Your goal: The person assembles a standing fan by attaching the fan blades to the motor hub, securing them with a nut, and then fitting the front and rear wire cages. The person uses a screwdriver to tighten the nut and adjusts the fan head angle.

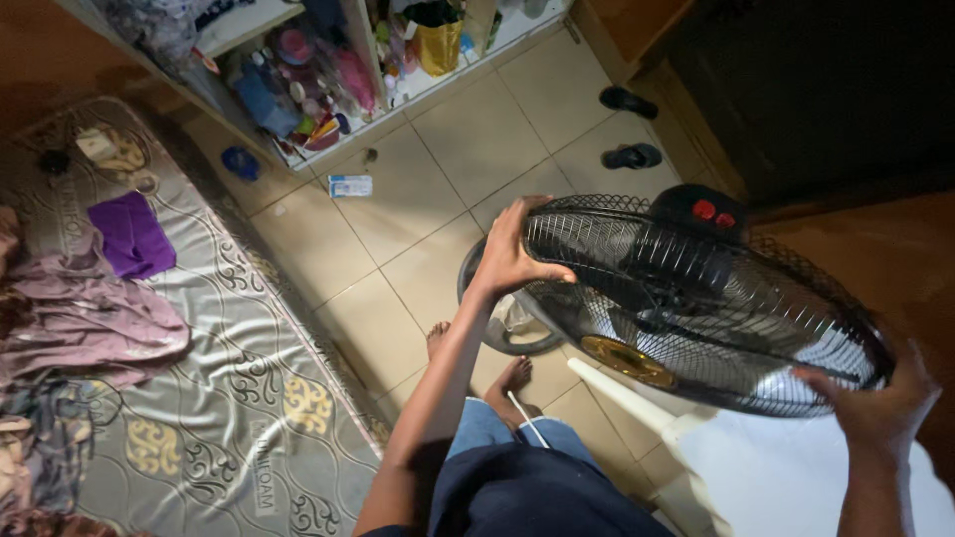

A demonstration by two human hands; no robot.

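Fan: a black electric fan [686, 318] with a wire cage, held above the tiled floor [468, 149] between both hands, just over the corner of a white plastic chair [796, 477].
Left grip: the left hand [512, 254] is clenched on the cage rim at its near-left edge, fingers curled over the wires, thumb along the front.
Right grip: the right hand [880, 403] grasps the opposite rim at the far right, palm against the cage edge; the fingertips go out of sight behind it.
Fan between the grips: the cage spans the whole gap from one hand to the other, its middle well apart from both.
Facing: the cage lies tilted, nearly flat, front grille turned up toward the camera; its widest line runs from upper left down to lower right.
Motor housing: a black housing [701, 214] with two red knobs sits at the far top edge.
Hub: a gold round badge [627, 360] shows low on the cage.
Base: a dark ring [497, 318] shows under the left rim; what it joins is hidden.
Hard to see: the blades are blurred behind the wires.
Around: bare feet [502, 373] on the floor, a patterned mattress [229, 398] to the left, sandals [629, 127] by the doorway, a cluttered shelf [328, 80] at the top.
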